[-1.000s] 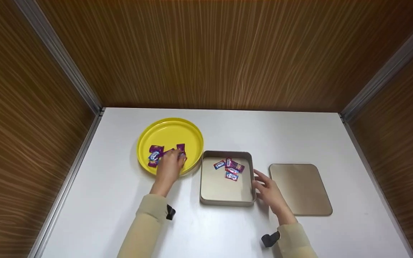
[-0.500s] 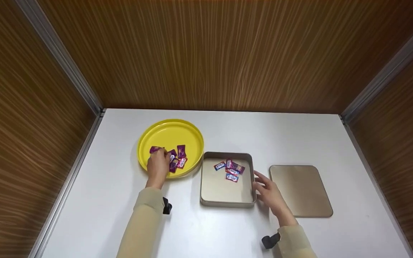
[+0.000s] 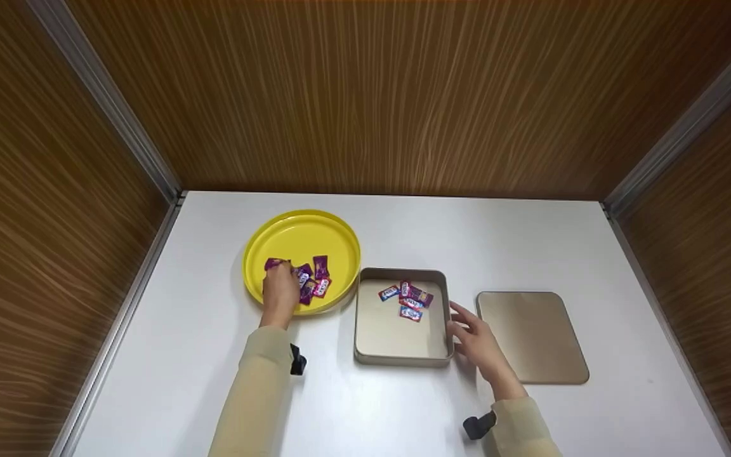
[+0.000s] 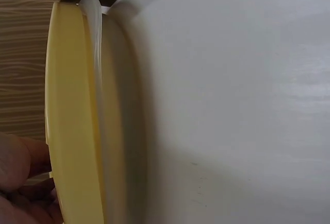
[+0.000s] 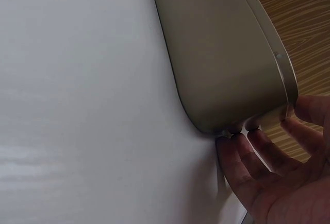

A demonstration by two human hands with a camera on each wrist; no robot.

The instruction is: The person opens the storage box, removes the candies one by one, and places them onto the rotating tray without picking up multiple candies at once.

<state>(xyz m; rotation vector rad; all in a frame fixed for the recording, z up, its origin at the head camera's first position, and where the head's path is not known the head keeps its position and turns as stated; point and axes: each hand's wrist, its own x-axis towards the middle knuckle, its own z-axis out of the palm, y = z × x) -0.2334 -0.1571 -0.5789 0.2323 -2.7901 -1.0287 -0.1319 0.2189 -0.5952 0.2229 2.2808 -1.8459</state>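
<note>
My left hand reaches down into a round yellow plate, over its left-hand sweets. Beside it lie several wrapped sweets, among them a purple one and a pink one. The left fingertips are hidden in the head view; in the left wrist view the plate's rim covers them, so whether they pinch a sweet cannot be told. Fingertips of my right hand touch the right wall of a square metal tin, with fingers extended in the right wrist view. Several wrapped sweets lie inside the tin.
A flat metal lid lies on the white table to the right of the tin, beside my right hand. The plate's right edge almost meets the tin's upper left corner. Wood-grain panels enclose the back and sides.
My left hand has moved left across the plate, from the right-hand sweets to the left-hand ones, then stayed nearly still. The right hand and the tin have kept their places.
</note>
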